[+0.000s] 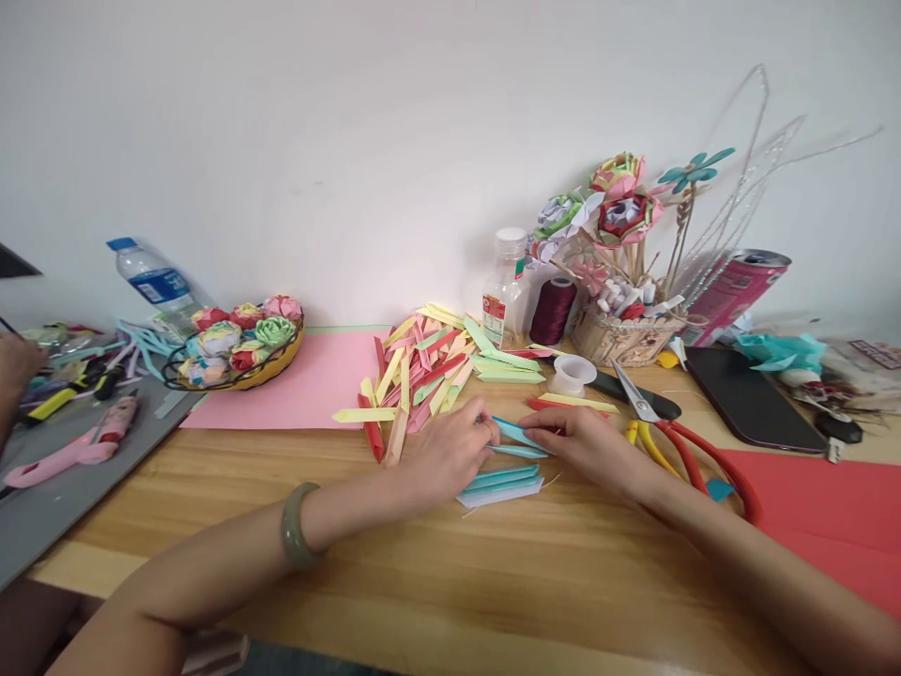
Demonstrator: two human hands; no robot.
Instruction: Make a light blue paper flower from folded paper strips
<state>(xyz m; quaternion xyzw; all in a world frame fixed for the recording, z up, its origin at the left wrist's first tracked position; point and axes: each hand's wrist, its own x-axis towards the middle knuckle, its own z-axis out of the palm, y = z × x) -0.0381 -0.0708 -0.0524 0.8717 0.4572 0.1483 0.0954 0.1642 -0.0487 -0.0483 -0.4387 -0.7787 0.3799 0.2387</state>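
Observation:
Between my two hands is a folded blue paper strip (512, 430). My left hand (456, 449) pinches its left end, and the fingers of my right hand (578, 441) close on its right end. Just below it, another light blue folded strip (519, 453) sits partly behind my left fingertips. Closer to me lies a small stack of blue and pale folded strips (501, 483) on the wooden table (422, 582). Behind my left hand spreads a heap of yellow, pink, red and green folded strips (422, 361).
Red-handled scissors (686, 451) lie right of my right hand, near a black phone (753, 394) and red paper (837, 526). At the back stand a glass bottle (505, 291), purple thread (553, 312) and a flower basket (619, 338). Another person's hand (18, 361) shows far left, near a pink glue gun (84, 446).

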